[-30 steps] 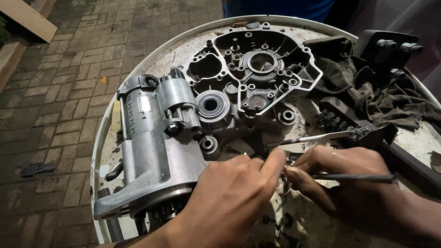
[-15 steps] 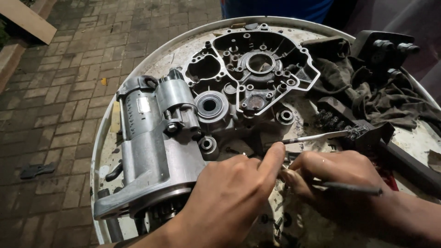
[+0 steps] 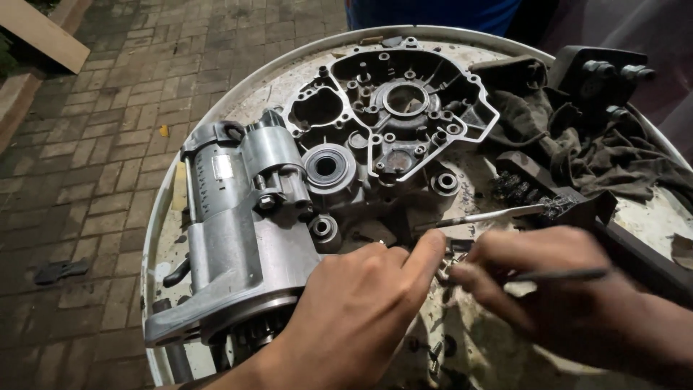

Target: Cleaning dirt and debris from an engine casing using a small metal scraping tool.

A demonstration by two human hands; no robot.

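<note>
My left hand [image 3: 361, 303] rests on the round white table [image 3: 216, 123], its index finger stretched toward a small metal part [image 3: 446, 269] between both hands. My right hand [image 3: 556, 282] is blurred and pinches a thin dark rod [image 3: 570, 274] lying across its fingers, fingertips close to the same small part. A grey starter motor [image 3: 231, 231] lies just left of my left hand. Behind it lies a dark engine crankcase half [image 3: 390, 115] with a round bearing seat.
A screwdriver-like tool [image 3: 484, 215] lies beyond my fingers. Dark greasy rags [image 3: 613, 159] and black blocks [image 3: 599, 72] fill the table's right side. Small screws lie near the front. Brick paving [image 3: 94, 166] spreads to the left. A person in blue stands [image 3: 433, 13] behind the table.
My right hand has shifted slightly down and left with the rod, now blurred. My left index finger stays extended toward the small part. The view has tilted a little.
</note>
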